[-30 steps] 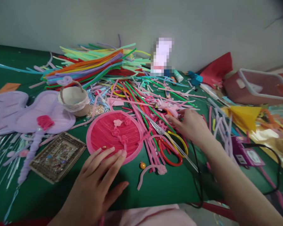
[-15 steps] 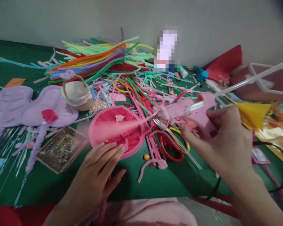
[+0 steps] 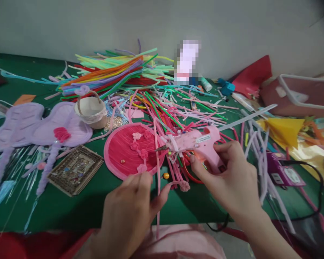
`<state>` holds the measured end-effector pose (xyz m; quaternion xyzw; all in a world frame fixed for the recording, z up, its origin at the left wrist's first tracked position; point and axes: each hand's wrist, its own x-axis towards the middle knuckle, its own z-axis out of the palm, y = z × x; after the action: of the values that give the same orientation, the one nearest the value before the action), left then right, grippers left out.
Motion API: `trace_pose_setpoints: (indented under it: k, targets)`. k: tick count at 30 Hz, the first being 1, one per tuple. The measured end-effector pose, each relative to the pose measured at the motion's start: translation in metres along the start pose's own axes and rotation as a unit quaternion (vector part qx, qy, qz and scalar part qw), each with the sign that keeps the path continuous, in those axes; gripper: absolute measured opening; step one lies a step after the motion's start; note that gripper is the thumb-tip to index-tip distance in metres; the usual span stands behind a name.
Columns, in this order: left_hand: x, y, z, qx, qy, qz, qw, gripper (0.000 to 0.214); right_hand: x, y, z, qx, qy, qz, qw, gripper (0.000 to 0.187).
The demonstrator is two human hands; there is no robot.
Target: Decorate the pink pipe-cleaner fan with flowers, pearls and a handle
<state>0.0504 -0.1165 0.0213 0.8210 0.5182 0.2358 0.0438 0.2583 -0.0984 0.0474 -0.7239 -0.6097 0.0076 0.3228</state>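
My right hand (image 3: 230, 180) grips a pink glue gun (image 3: 197, 141) by its handle, nozzle pointing left over the edge of a round pink woven disc (image 3: 129, 149) with small pink flowers on it. A clear glue stick (image 3: 248, 117) juts from the back of the gun. My left hand (image 3: 129, 212) is closed in a pinch on a pink pipe cleaner (image 3: 157, 169) that runs up past the disc's right edge. A small orange bead (image 3: 166, 176) lies on the green table (image 3: 56, 212) between my hands.
A big heap of coloured pipe cleaners (image 3: 118, 73) fills the back. A small basket (image 3: 91, 109), purple wing shapes (image 3: 37, 124) and a beaded frame (image 3: 75, 169) sit left. A purple power strip (image 3: 283, 172) with black cable and a clear bin (image 3: 305, 95) are right.
My right hand picked up the glue gun from the pile and brought it down to the disc's edge. My left hand left the disc and pinched a pink pipe cleaner.
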Motion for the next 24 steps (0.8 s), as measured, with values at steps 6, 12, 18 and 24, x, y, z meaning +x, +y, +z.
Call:
trace_pose_setpoints:
  k: [6, 12, 18, 24]
  targets:
    - [-0.009, 0.014, 0.012, 0.038, -0.071, 0.029, 0.996, 0.032, 0.001, 0.012, -0.007, 0.005, 0.058, 0.047, 0.997, 0.04]
    - [-0.001, -0.06, -0.05, 0.099, 0.017, -0.049, 0.994, 0.024, -0.014, 0.022, -0.013, 0.036, 0.042, 0.011, 0.998, 0.038]
    - [-0.006, -0.085, -0.053, 0.189, 0.065, -0.076, 0.977, 0.029, -0.03, 0.012, 0.004, -0.019, -0.029, -0.149, 0.988, 0.022]
    - [-0.012, -0.049, -0.011, -0.033, 0.029, 0.046, 0.998, 0.018, -0.032, 0.013, 0.013, -0.034, -0.022, -0.189, 0.981, 0.019]
